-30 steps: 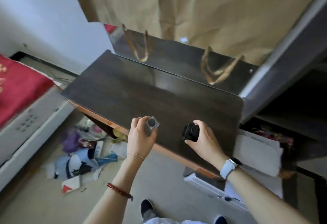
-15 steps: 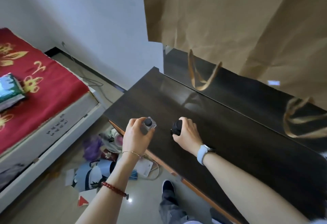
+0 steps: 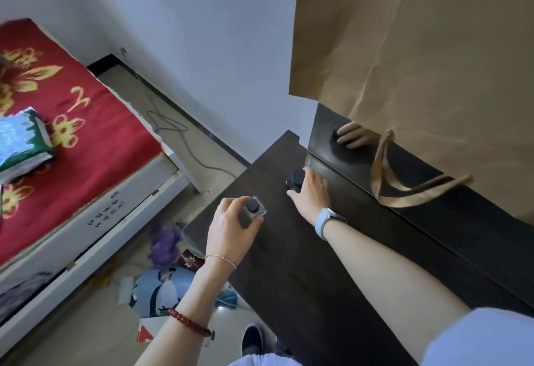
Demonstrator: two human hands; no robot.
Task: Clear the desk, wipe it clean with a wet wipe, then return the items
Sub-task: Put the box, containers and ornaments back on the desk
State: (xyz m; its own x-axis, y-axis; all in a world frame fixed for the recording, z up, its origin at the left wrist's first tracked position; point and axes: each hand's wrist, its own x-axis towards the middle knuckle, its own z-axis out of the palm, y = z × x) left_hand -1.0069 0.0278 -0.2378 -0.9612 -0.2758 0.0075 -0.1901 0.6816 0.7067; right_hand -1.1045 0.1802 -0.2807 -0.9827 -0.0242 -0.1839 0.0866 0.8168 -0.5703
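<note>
Gripping two small bottles over the dark counter (image 3: pixel 332 264), centre frame.
Left hand (image 3: pixel 231 228) is curled around a clear square bottle (image 3: pixel 254 211) with a black cap, near the counter's left edge; right hand (image 3: pixel 310 192) clasps a dark bottle (image 3: pixel 297 179) further up by the back corner. Brown paper bag (image 3: pixel 419 76) fills the upper right, red bed (image 3: pixel 72 123) at left.

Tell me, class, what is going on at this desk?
A person stands at a dark desk. The left hand grips a small clear bottle with a black cap over the desk's near edge. The right hand holds a small dark container near the back corner. A brown paper bag hangs behind.
</note>
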